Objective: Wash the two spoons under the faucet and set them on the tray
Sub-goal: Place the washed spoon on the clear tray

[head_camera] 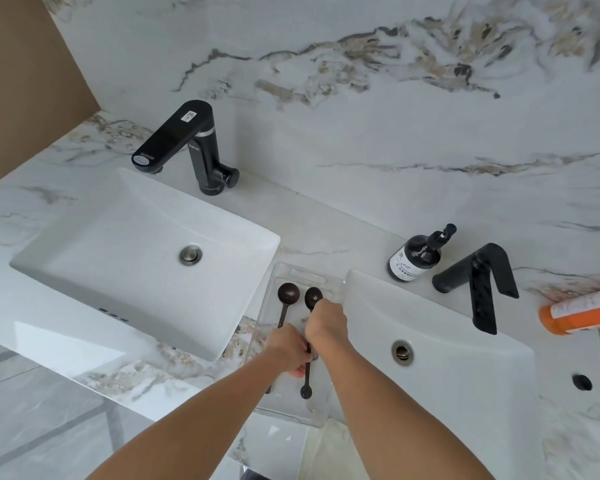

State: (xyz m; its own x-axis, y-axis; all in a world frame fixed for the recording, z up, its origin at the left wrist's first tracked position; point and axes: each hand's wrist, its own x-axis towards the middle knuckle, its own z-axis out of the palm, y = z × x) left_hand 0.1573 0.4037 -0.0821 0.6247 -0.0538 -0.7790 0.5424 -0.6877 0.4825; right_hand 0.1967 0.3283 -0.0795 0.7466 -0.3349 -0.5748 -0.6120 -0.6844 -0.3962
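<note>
Two dark brown long-handled spoons lie side by side, bowls away from me, on a clear plastic tray point(300, 273) set on the counter between two sinks. My left hand point(288, 348) covers the handle of the left spoon point(288, 292) and seems closed around it. My right hand point(328, 322) rests over the neck of the right spoon point(313, 297), fingers curled on it; that spoon's handle end shows below at the tray's near part. The black faucet point(184, 140) over the left sink point(84, 244) has no water running.
A second white sink point(465, 368) with a black angular faucet point(482, 282) lies to the right. A dark pump bottle point(416, 258) stands behind it. An orange bottle point(582, 311) lies at the right edge. Marble wall behind; floor below left.
</note>
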